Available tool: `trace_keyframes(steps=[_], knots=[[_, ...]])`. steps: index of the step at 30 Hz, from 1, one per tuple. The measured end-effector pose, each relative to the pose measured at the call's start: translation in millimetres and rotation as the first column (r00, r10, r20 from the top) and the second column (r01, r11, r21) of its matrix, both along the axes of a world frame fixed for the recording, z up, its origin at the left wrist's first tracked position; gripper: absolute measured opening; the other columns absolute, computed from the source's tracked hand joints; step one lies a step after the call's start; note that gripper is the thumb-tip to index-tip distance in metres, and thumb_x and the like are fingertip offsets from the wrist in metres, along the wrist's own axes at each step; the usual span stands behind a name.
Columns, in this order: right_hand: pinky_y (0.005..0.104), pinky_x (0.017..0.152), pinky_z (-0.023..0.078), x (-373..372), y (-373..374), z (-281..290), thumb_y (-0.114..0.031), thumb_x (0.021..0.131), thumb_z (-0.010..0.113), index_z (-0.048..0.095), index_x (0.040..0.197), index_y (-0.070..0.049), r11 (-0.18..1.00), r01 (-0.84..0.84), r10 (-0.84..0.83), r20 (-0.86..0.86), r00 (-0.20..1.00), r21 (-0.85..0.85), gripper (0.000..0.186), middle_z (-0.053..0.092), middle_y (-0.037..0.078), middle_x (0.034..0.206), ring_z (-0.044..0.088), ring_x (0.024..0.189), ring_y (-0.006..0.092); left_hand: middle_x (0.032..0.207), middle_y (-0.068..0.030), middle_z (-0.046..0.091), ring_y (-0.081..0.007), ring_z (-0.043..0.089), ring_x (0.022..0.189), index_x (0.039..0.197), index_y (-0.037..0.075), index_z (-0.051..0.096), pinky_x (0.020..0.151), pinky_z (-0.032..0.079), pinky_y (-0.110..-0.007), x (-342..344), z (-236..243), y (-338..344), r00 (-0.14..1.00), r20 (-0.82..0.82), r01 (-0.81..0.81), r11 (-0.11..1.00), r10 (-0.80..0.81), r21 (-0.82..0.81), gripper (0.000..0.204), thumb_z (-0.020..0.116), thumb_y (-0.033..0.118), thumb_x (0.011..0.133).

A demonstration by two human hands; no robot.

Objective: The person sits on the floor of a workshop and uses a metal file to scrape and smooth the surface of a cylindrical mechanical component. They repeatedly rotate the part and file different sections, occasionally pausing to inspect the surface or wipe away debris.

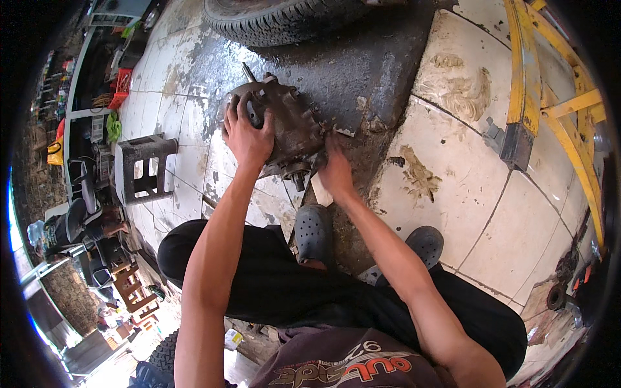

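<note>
A dirty brown metal gearbox [288,126] rests on the floor in front of me, with a shaft [248,72] sticking out at its far left and a splined stub [298,178] at its near end. My left hand [249,132] grips the left side of the casing, thumb and fingers around a dark rounded part. At the lower right edge of the gearbox, my right hand [336,167] presses its closed fingers against the casing. Their tips are partly hidden and slightly blurred.
A tyre [291,26] lies beyond the gearbox on a dark, wet-looking patch. To the right stands a yellow metal frame [524,71]; to the left, a grey plastic stool [145,169]. My feet in grey clogs [313,233] are close to the gearbox. Shelves with clutter line the left.
</note>
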State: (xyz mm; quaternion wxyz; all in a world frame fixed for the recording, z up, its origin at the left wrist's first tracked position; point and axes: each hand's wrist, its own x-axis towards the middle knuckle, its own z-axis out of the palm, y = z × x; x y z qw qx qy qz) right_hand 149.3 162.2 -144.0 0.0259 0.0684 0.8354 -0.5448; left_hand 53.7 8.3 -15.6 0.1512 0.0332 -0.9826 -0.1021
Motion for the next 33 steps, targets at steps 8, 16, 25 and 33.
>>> trace_keyframes(steps=[8, 16, 25, 33], knots=[[0.0497, 0.096, 0.051, -17.4, 15.4, -6.3, 0.002, 0.078, 0.055, 0.027, 0.156, -0.003, 0.985, -0.158, 0.141, 0.198, 0.970, 0.072, 0.082, 0.029, 0.023, 0.159, 0.055, 0.123, 0.0454, 0.151, -0.0133, 0.044, -0.0331, 0.035, 0.143, 0.142, 0.019, 0.051, 0.117, 0.023, -0.051, 4.7, -0.7, 5.2, 1.000, 0.008, -0.010, 1.000, 0.010, 0.017, 0.062, 0.067, 0.041, 0.086], [0.0512, 0.092, 0.052, -20.0, 13.9, -7.1, -0.001, 0.081, 0.053, 0.018, 0.159, -0.007, 0.997, -0.055, 0.039, 0.266, 0.963, 0.050, 0.085, 0.046, 0.029, 0.144, 0.059, 0.115, 0.0465, 0.153, -0.0128, 0.042, -0.0325, 0.033, 0.145, 0.143, 0.018, 0.050, 0.118, 0.022, -0.051, -1.4, 0.3, -5.3, 1.000, -0.003, -0.009, 1.000, 0.009, -0.006, 0.065, 0.068, 0.042, 0.085], [0.0550, 0.091, 0.048, 11.9, -12.5, -11.4, -0.013, 0.082, 0.057, 0.062, 0.120, 0.007, 0.956, 0.285, -0.225, 0.457, 0.861, -0.066, 0.043, 0.065, 0.036, 0.104, 0.061, 0.104, 0.0516, 0.152, -0.0124, 0.043, -0.0324, 0.033, 0.145, 0.142, 0.019, 0.051, 0.117, 0.022, -0.052, -0.4, -1.3, -6.9, 1.000, -0.015, -0.001, 1.000, 0.001, 0.031, 0.064, 0.069, 0.042, 0.085], [0.0404, 0.081, 0.053, -28.3, 83.3, -35.4, -0.034, 0.092, 0.068, 0.070, 0.113, 0.000, 0.848, 0.299, -0.102, 0.420, 0.902, -0.437, 0.040, 0.073, 0.016, 0.104, 0.070, 0.093, 0.0281, 0.151, -0.0121, 0.044, -0.0330, 0.034, 0.144, 0.141, 0.020, 0.052, 0.117, 0.023, -0.052, 3.7, -1.7, -7.6, 0.999, -0.035, -0.003, 1.000, 0.003, -0.002, 0.062, 0.068, 0.041, 0.085]])
